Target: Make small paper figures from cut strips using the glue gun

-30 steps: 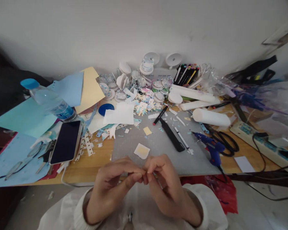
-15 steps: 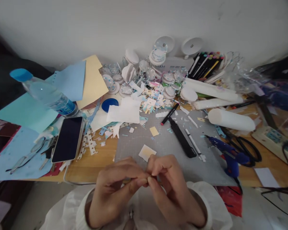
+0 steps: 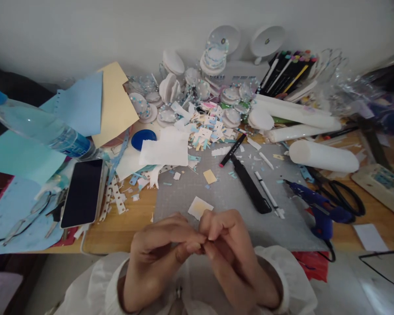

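My left hand point(image 3: 162, 260) and my right hand point(image 3: 231, 258) meet at the fingertips over the table's front edge. Both are closed in a pinch, thumbs against forefingers. Whatever lies between the fingertips is hidden or too small to name. Just beyond my fingers a torn white paper piece point(image 3: 199, 207) with a yellowish middle lies on the grey cutting mat point(image 3: 180, 192). Farther back on the mat is a small yellow paper square point(image 3: 209, 176). To the right lie a black cutter-like tool point(image 3: 251, 183), a white pen point(image 3: 267, 192) and a black marker point(image 3: 233, 150).
A blue glue gun point(image 3: 320, 205) and black-handled scissors point(image 3: 344, 197) lie at right, near a white roll point(image 3: 323, 156). Paper scraps point(image 3: 206, 131) and white beaded ornaments point(image 3: 170, 89) crowd the back. At left are a phone point(image 3: 82, 192), glasses point(image 3: 28, 218) and a water bottle point(image 3: 46, 127).
The view has moved slightly closer, so the things on the table spread outward. My hands keep nearly the same pose, with fingertips together; the fingers have shifted only a little.
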### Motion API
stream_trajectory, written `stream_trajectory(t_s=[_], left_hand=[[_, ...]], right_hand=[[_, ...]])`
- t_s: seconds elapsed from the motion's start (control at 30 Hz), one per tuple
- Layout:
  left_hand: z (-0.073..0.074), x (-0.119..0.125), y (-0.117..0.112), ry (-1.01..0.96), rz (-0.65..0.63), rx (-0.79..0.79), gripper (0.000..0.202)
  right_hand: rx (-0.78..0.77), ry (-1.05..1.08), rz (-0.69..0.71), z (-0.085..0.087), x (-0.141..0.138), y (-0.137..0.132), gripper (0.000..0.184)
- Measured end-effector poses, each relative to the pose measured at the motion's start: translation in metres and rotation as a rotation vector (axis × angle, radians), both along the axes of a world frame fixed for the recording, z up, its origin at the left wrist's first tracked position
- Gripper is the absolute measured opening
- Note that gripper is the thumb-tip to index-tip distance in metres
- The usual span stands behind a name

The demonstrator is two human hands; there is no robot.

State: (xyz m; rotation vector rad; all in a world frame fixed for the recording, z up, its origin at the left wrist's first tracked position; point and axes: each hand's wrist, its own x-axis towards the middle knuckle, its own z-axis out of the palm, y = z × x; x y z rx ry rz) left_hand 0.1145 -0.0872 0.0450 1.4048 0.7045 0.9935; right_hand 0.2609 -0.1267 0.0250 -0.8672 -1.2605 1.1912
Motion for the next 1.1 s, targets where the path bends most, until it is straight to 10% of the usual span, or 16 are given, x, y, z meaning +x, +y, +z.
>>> stream_trajectory(t_s=[0.83, 1.1], left_hand=[[-0.008, -0.008, -0.007, 0.015, 0.006, -0.006, 0.020], [-0.015, -0.027, 0.006, 0.251, 0.192, 0.060, 0.016]], right_hand=[[-0.031, 0.044, 0.027, -0.005, -0.007, -0.006, 0.010], [0.091, -0.543, -0.236, -0.026, 0.028, 0.010, 0.015]])
